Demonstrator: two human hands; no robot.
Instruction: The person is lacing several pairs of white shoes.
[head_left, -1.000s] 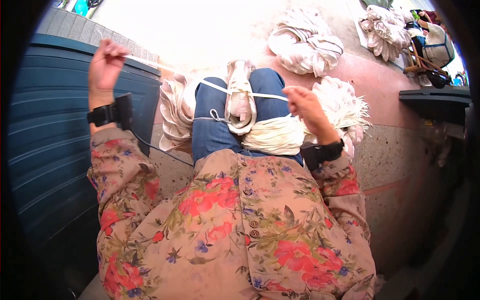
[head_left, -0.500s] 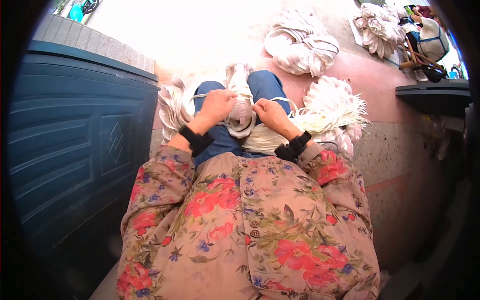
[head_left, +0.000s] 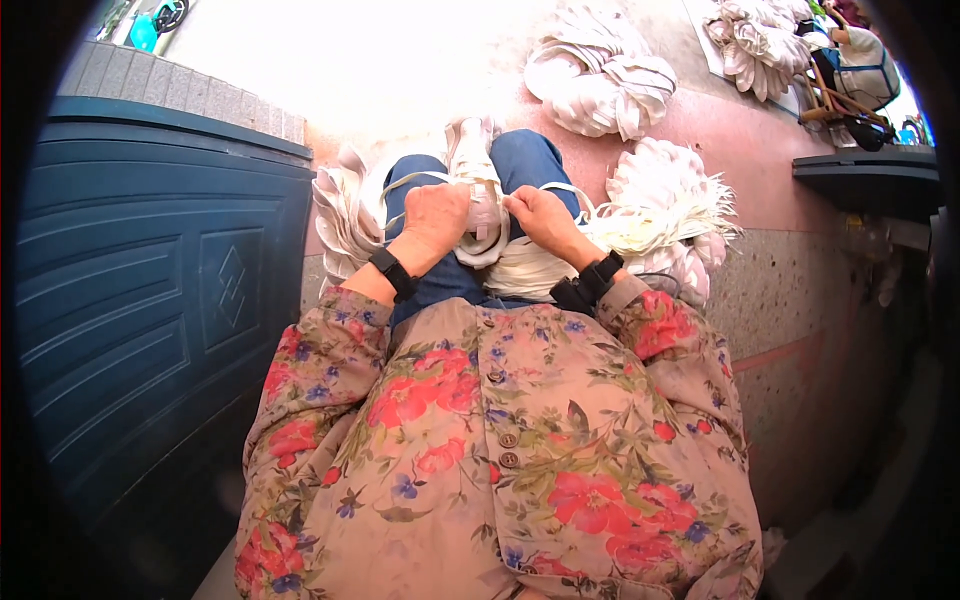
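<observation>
Dark blue panel (head_left: pixel 110 230) along the left, with pink and grey floor (head_left: pixel 775 210) to the right and very bright light on the far side. On the floor, a big pale pile (head_left: pixel 600 80) far off, a frilly pale pile (head_left: pixel 655 175) to the right, and another wavy pile (head_left: pixel 345 215) near the panel. In the middle, a pale shoe (head_left: pixel 487 220) between two knees in blue jeans (head_left: pixel 530 158). Long way of the shoe from near to far, pointing straight away, almost in line with the legs. Wide, open-looking end near; narrower end far. Left hand (head_left: pixel 433 220) at the left side of the shoe and right hand (head_left: pixel 545 220) at the right side, both with fingers curled closed, gripping at its edges. Cannot tell if also pinching the lace. White lace (head_left: pixel 568 188) in a loop over each knee. On the right thigh, just behind the right hand, a bunch of cream strings (head_left: pixel 522 270).
</observation>
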